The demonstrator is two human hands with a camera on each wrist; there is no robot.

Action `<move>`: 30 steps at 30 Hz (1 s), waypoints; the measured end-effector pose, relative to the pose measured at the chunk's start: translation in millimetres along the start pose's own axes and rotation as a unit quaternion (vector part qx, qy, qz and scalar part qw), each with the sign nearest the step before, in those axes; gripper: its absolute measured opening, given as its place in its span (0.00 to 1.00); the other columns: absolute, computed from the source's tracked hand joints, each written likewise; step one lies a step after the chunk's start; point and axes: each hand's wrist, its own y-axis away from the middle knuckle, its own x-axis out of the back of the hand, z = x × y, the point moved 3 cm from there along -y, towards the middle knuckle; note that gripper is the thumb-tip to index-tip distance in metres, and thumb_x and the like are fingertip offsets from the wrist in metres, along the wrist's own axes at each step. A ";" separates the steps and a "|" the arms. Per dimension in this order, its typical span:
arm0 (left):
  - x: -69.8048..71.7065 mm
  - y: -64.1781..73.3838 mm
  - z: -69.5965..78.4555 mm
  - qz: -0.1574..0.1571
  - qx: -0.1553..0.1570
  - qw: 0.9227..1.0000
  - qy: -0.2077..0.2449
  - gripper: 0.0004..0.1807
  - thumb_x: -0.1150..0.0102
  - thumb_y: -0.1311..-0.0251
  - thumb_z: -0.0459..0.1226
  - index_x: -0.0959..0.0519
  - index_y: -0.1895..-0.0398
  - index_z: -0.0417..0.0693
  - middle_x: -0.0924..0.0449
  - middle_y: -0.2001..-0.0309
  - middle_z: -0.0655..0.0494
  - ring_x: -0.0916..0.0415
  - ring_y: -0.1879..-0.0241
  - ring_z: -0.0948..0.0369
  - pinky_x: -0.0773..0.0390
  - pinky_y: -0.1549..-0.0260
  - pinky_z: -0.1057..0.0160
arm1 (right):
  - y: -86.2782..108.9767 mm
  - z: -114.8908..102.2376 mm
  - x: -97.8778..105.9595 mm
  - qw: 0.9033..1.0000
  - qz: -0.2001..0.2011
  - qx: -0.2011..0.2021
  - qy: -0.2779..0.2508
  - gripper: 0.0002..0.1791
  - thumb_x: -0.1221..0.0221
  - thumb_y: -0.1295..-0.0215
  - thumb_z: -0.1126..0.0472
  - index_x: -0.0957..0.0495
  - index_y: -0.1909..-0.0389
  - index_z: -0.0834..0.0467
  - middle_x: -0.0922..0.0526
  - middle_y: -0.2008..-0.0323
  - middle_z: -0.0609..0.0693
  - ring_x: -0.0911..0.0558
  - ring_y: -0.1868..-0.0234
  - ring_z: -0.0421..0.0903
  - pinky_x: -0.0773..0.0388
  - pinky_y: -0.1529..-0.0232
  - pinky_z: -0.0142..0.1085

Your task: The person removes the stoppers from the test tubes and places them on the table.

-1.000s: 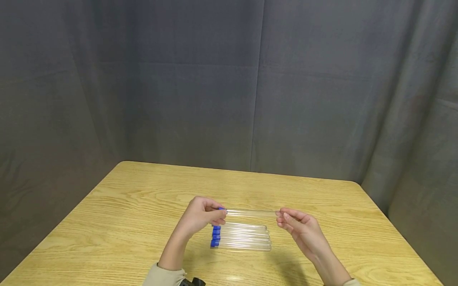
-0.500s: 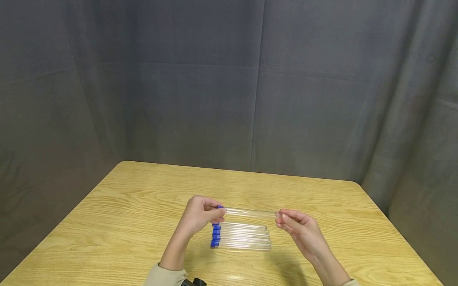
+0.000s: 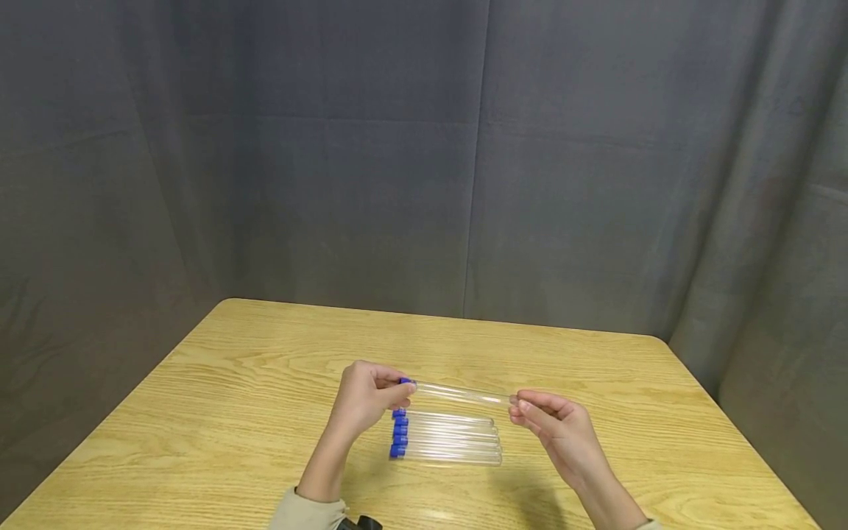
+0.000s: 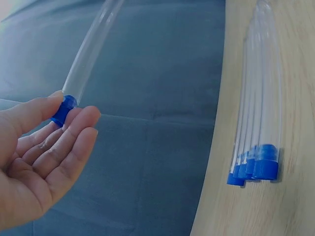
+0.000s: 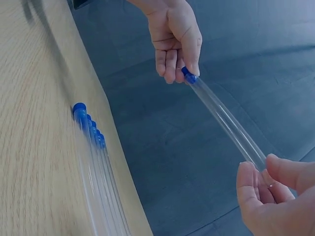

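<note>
Yellow wood-grain tabletop [image 3: 265, 368]: below.
Clear blue-capped tube [image 3: 461, 393]: aloft, twelve o'clock from matching tubes [image 3: 453, 438]; probably light, stiff, slick, breakable.
My left hand [image 3: 364, 397]: pinching cap [image 4: 64, 112], likely surest.
My right hand [image 3: 559, 430]: pinching tip.

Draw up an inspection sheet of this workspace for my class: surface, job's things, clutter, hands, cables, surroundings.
Surface: wooden table, light and grained.
Job's things: one held tube, clear, raised off the table; five tubes lying side by side, blue-capped ends all to the left in the head view.
Clutter: nothing seen.
Hands: left hand pinches the held tube's blue cap; right hand pinches its other end.
Cables: nothing seen.
Surroundings: grey curtain behind and at both sides.
</note>
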 end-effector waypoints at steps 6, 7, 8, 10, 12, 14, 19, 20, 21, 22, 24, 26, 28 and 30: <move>1.2 -1.8 -2.2 -0.025 -0.005 1.000 0.012 0.07 0.40 0.48 0.30 0.20 0.69 0.30 0.19 0.74 0.44 0.20 0.76 0.54 0.21 0.73 0.60 | -0.5 -3.2 0.5 1.000 -0.010 0.018 0.015 0.09 0.47 0.40 0.73 0.20 0.63 0.62 0.18 0.64 0.52 0.19 0.64 0.43 0.25 0.57 0.35; 1.5 -2.1 -2.7 -0.032 -0.004 0.999 0.019 0.08 0.40 0.48 0.30 0.20 0.68 0.30 0.19 0.73 0.43 0.20 0.75 0.54 0.21 0.72 0.59 | -0.9 -3.5 0.8 1.000 -0.012 0.017 0.016 0.09 0.47 0.40 0.73 0.20 0.63 0.62 0.18 0.64 0.52 0.19 0.64 0.43 0.25 0.57 0.35; 2.0 -2.5 -3.6 -0.039 -0.005 0.999 0.024 0.08 0.40 0.48 0.29 0.20 0.68 0.30 0.19 0.74 0.44 0.20 0.75 0.54 0.21 0.72 0.58 | -1.2 -3.8 0.9 1.000 -0.011 0.015 0.017 0.09 0.47 0.40 0.72 0.21 0.63 0.62 0.18 0.64 0.52 0.19 0.64 0.43 0.25 0.57 0.35; 2.7 -2.7 -5.3 -0.054 -0.004 0.998 0.036 0.07 0.40 0.48 0.29 0.20 0.68 0.29 0.19 0.74 0.44 0.20 0.74 0.53 0.21 0.71 0.56 | -1.7 -3.6 1.0 1.000 -0.007 0.009 0.017 0.08 0.47 0.40 0.72 0.21 0.63 0.62 0.18 0.64 0.52 0.19 0.64 0.43 0.25 0.57 0.35; 3.4 -2.5 -6.4 -0.068 -0.003 0.997 0.048 0.08 0.41 0.48 0.28 0.21 0.68 0.29 0.19 0.74 0.43 0.20 0.74 0.51 0.22 0.70 0.55 | -2.1 -3.1 1.2 1.000 -0.004 0.003 0.016 0.08 0.47 0.40 0.71 0.21 0.63 0.62 0.18 0.65 0.51 0.19 0.64 0.43 0.25 0.57 0.35; 3.9 -2.4 -7.0 -0.080 -0.002 0.995 0.061 0.08 0.41 0.48 0.28 0.21 0.67 0.28 0.19 0.73 0.43 0.20 0.73 0.50 0.21 0.70 0.55 | -2.3 -2.4 1.6 1.000 -0.002 -0.001 0.016 0.08 0.47 0.40 0.71 0.21 0.63 0.62 0.18 0.65 0.51 0.19 0.64 0.43 0.25 0.57 0.34; 4.9 -2.5 -7.2 -0.103 0.001 0.991 0.082 0.09 0.42 0.47 0.29 0.22 0.66 0.27 0.20 0.71 0.38 0.20 0.72 0.49 0.21 0.70 0.57 | -2.4 -1.3 3.0 1.000 -0.005 -0.003 0.012 0.08 0.47 0.39 0.71 0.21 0.63 0.62 0.18 0.64 0.52 0.19 0.64 0.43 0.25 0.57 0.34; 5.0 -2.6 -7.2 -0.106 0.001 0.991 0.085 0.09 0.42 0.46 0.29 0.22 0.66 0.27 0.21 0.71 0.37 0.20 0.72 0.48 0.21 0.70 0.57 | -2.4 -1.2 3.2 1.000 -0.006 -0.004 0.011 0.08 0.47 0.39 0.71 0.21 0.63 0.62 0.18 0.64 0.52 0.19 0.64 0.43 0.25 0.57 0.34; 5.1 -2.8 -7.3 -0.108 0.002 0.990 0.086 0.10 0.42 0.46 0.29 0.22 0.65 0.27 0.21 0.71 0.35 0.20 0.72 0.48 0.21 0.70 0.58 | -2.4 -1.2 3.4 1.000 -0.008 -0.005 0.010 0.08 0.47 0.39 0.71 0.21 0.62 0.62 0.18 0.64 0.52 0.19 0.64 0.43 0.25 0.57 0.34; 5.3 -2.8 -7.4 -0.110 0.004 0.990 0.087 0.10 0.42 0.46 0.29 0.22 0.65 0.26 0.21 0.70 0.35 0.20 0.72 0.48 0.21 0.70 0.58 | -2.3 -1.1 3.5 1.000 -0.009 -0.006 0.009 0.08 0.47 0.39 0.71 0.21 0.62 0.62 0.18 0.64 0.52 0.19 0.64 0.43 0.25 0.57 0.34; 5.6 -2.8 -7.9 -0.111 0.008 0.990 0.090 0.10 0.42 0.46 0.29 0.22 0.65 0.26 0.21 0.71 0.36 0.21 0.71 0.47 0.21 0.69 0.58 | -2.1 -1.0 3.7 1.000 -0.012 -0.008 0.007 0.08 0.47 0.39 0.71 0.21 0.62 0.62 0.18 0.64 0.52 0.19 0.64 0.42 0.25 0.57 0.34; 6.1 -2.7 -8.6 -0.110 0.013 0.990 0.093 0.11 0.41 0.47 0.30 0.22 0.64 0.26 0.20 0.71 0.38 0.21 0.71 0.47 0.21 0.69 0.57 | -1.9 -1.0 3.8 1.000 -0.015 -0.010 0.004 0.08 0.47 0.39 0.71 0.22 0.61 0.63 0.18 0.64 0.52 0.19 0.64 0.42 0.25 0.57 0.34; 6.7 -2.6 -9.1 -0.108 0.018 0.989 0.096 0.11 0.41 0.47 0.30 0.22 0.65 0.27 0.20 0.71 0.39 0.21 0.71 0.47 0.22 0.68 0.57 | -1.6 -0.9 3.9 1.000 -0.018 -0.011 0.001 0.08 0.48 0.39 0.71 0.22 0.61 0.63 0.18 0.64 0.52 0.19 0.64 0.42 0.25 0.56 0.34; 7.0 -2.7 -9.4 -0.106 0.020 0.989 0.098 0.11 0.40 0.47 0.30 0.22 0.65 0.27 0.20 0.72 0.40 0.20 0.71 0.48 0.22 0.68 0.57 | -1.5 -0.7 4.0 1.000 -0.022 -0.010 -0.001 0.09 0.48 0.39 0.71 0.21 0.61 0.63 0.18 0.64 0.52 0.19 0.63 0.42 0.26 0.56 0.34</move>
